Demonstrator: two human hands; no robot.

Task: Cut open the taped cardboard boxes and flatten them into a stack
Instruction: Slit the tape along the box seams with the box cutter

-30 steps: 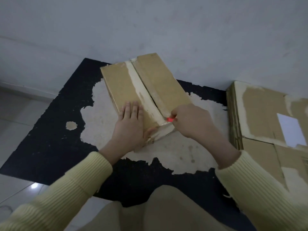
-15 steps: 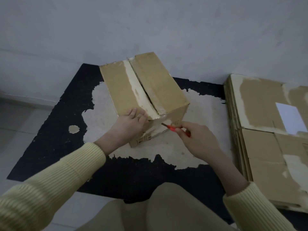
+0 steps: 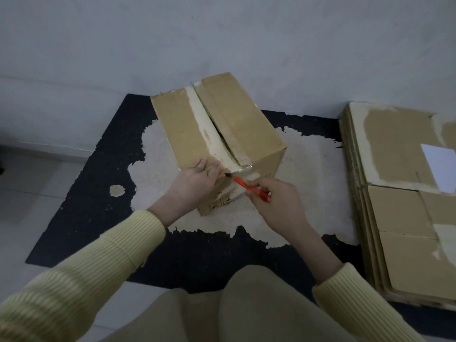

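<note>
Left hand (image 3: 195,186) down to box (image 3: 241,124) edge

- The cardboard box (image 3: 217,134) stands on the floor mat (image 3: 98,193), with the wall (image 3: 222,33) behind it.
- My left hand (image 3: 195,186) grips the box's near top edge.
- My right hand (image 3: 278,201), just to the right, holds the cutter (image 3: 249,188) (tip at that edge).
- The stack of flattened boxes (image 3: 407,218) lies to the right of the box, apart from it.
</note>
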